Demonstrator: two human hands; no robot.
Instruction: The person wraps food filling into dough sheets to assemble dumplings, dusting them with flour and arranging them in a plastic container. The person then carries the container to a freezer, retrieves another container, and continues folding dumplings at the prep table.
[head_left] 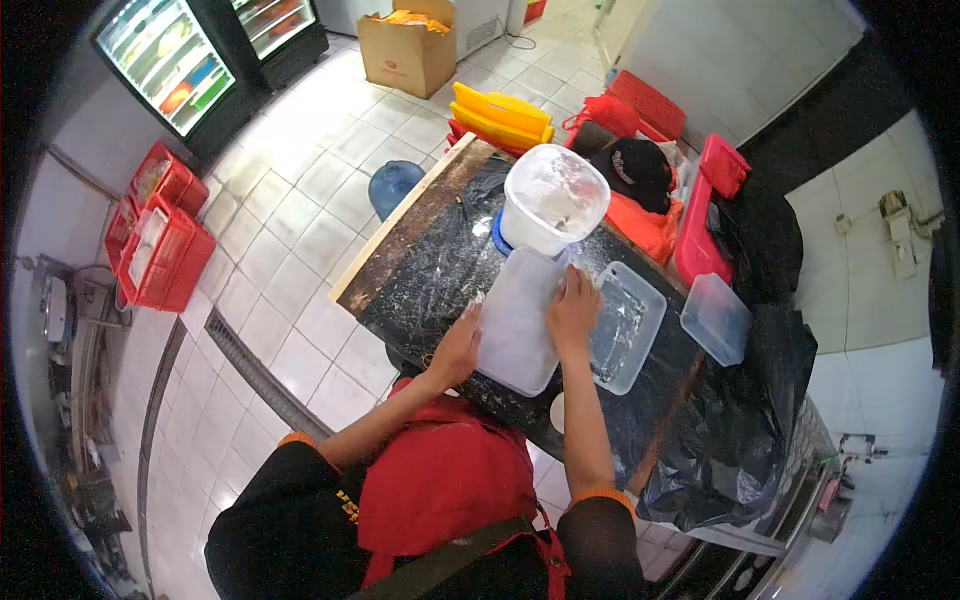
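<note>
A cloudy white rectangular plastic container (519, 325) lies on the black-covered table in front of me. My left hand (458, 348) grips its left side, and my right hand (574, 312) holds its right edge with the fingers bent over the rim. Just beyond it stands a white tub (545, 225) with white powder inside and smeared on its walls. To the right of my right hand is a clear rectangular container (627, 330), dusted with white bits. Whether the container in my hands holds anything, I cannot tell.
The table's black plastic cover (410, 270) is sprinkled with white powder. Another clear container (715, 320) sits near crumpled black plastic (720, 440) at the right. Red crates (165, 250) stand on the floor at left. A black cap (635, 172) rests beyond the table.
</note>
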